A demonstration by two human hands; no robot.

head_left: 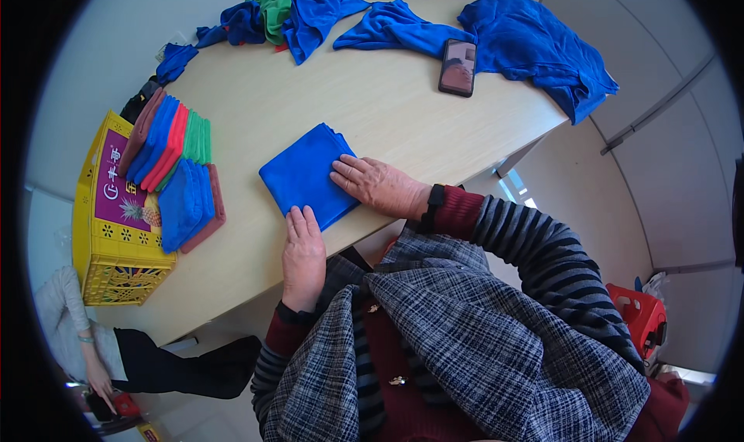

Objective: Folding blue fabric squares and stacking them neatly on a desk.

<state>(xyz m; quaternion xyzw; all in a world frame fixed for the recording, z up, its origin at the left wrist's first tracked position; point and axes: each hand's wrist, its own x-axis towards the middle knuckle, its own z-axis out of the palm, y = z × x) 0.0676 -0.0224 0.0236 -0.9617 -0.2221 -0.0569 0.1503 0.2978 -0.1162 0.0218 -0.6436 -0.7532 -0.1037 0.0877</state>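
A blue towel (306, 167), folded into a square, lies flat near the front edge of the table. My left hand (303, 257) rests at its near corner, fingertips on the cloth and fingers stretched out. On its right side lies my right hand (381, 185), palm down with the fingers extended over the fabric. Neither hand grips the towel; both only touch it.
Stacks of folded brown, blue, red and green towels (174, 143) stand beside a yellow crate (128, 260) at the left. Unfolded blue cloths (535, 46) are heaped at the far side, with a phone (457, 67) beside them. Another person (89, 349) is at lower left.
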